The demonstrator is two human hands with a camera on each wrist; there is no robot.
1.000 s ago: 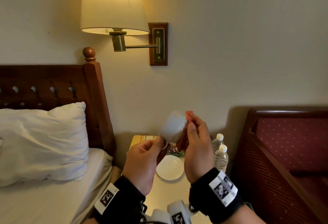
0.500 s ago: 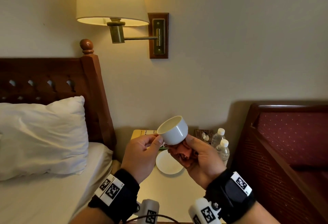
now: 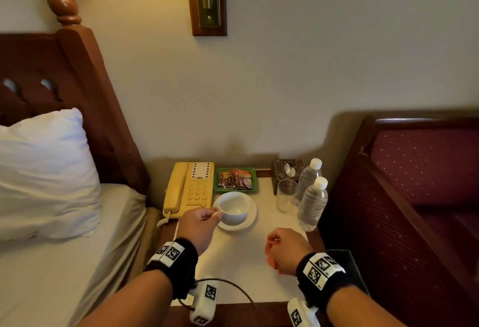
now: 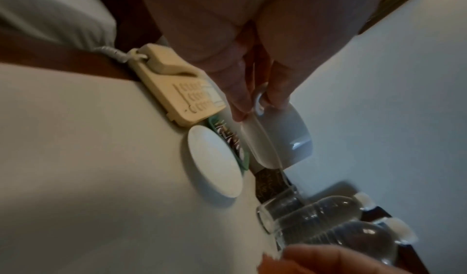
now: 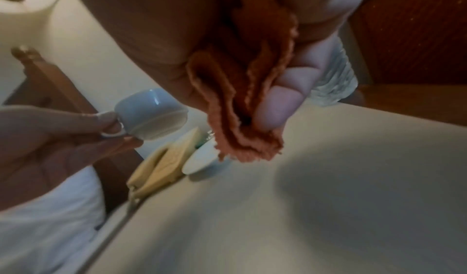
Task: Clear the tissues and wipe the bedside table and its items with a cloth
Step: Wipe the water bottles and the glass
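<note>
L hand (image 3: 198, 225): pinches cup (image 3: 233, 207) by handle, cup just above saucer (image 3: 250, 219).
R hand (image 3: 285, 250): fist round orange cloth (image 5: 242, 106), above table (image 3: 241, 262).
Tissue box (image 3: 286, 170): back of table, by bottles (image 3: 309, 202).

The head camera looks down and forward from above the near edge of the bedside table (image 3: 241, 269), taking in the wall behind. The left wrist camera sits close under the left hand (image 4: 252, 44), facing the table's far edge past the cup (image 4: 283, 136). The right wrist camera peers along the right hand (image 5: 298, 90) toward the table's left edge. All three views share the cup, saucer (image 3: 250, 219) and phone (image 3: 190, 189).
</note>
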